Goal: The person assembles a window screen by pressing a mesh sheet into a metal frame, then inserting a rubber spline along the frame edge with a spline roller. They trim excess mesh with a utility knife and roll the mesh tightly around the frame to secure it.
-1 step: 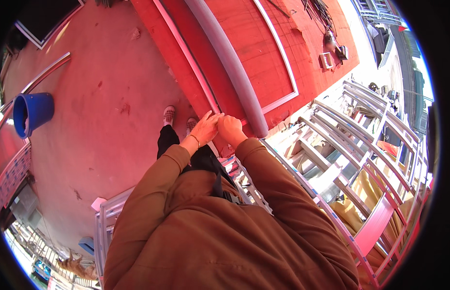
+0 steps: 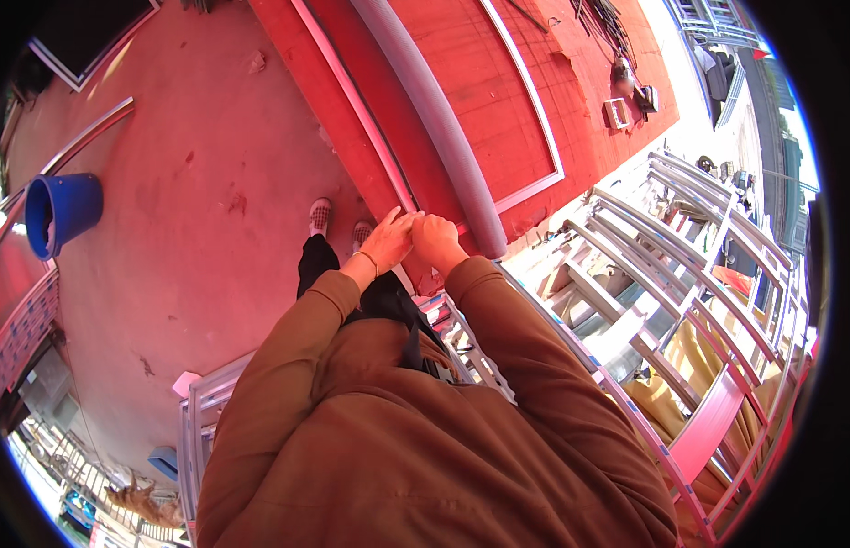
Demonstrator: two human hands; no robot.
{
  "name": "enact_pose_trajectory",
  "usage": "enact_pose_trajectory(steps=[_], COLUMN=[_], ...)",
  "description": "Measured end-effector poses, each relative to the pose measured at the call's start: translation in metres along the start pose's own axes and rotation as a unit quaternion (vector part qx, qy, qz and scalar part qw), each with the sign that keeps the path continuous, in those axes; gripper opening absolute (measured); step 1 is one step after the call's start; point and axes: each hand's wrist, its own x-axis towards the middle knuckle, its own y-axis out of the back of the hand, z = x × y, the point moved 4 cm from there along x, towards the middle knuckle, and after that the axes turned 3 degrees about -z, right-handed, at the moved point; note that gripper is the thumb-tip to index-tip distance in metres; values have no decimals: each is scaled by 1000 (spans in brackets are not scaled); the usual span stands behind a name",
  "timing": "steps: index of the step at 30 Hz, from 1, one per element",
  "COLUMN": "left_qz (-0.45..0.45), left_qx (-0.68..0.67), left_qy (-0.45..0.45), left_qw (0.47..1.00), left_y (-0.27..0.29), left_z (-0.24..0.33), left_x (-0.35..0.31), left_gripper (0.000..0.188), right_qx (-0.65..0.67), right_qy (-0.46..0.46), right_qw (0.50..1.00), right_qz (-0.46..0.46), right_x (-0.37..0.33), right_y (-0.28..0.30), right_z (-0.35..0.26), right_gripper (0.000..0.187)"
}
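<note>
A pale metal frame (image 2: 359,108) lies flat on a red-covered worktable (image 2: 585,114). Along the inside of its left bar rests a long grey roll (image 2: 435,105) that looks like mesh. At the near end of that bar, my left hand (image 2: 387,245) is closed with its fingertips pressed to the frame's corner. Right beside it, touching it, my right hand (image 2: 436,242) is curled closed, left of the roll's near end. What the fingers pinch is hidden by the hands.
Metal frames (image 2: 617,256) stand stacked at the right, close by the table. A small box (image 2: 617,113) and tools lie on the table's far right. On the floor at left is a blue bucket (image 2: 73,210). More frames (image 2: 192,438) lean behind my left elbow.
</note>
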Motion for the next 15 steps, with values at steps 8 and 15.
enact_pose_trajectory(steps=[8, 15], left_qz=[-7, -28], left_qx=[70, 44], left_qy=[23, 13], left_qw=[997, 999], left_y=[1, 15], left_z=[3, 1], left_x=[1, 8], left_gripper=[52, 52], right_qx=[127, 117], right_qy=[-48, -38], right_qw=[990, 990], right_qz=[35, 68], right_x=[-48, -66], right_y=[-35, -39], right_z=[24, 28], right_gripper=[32, 33])
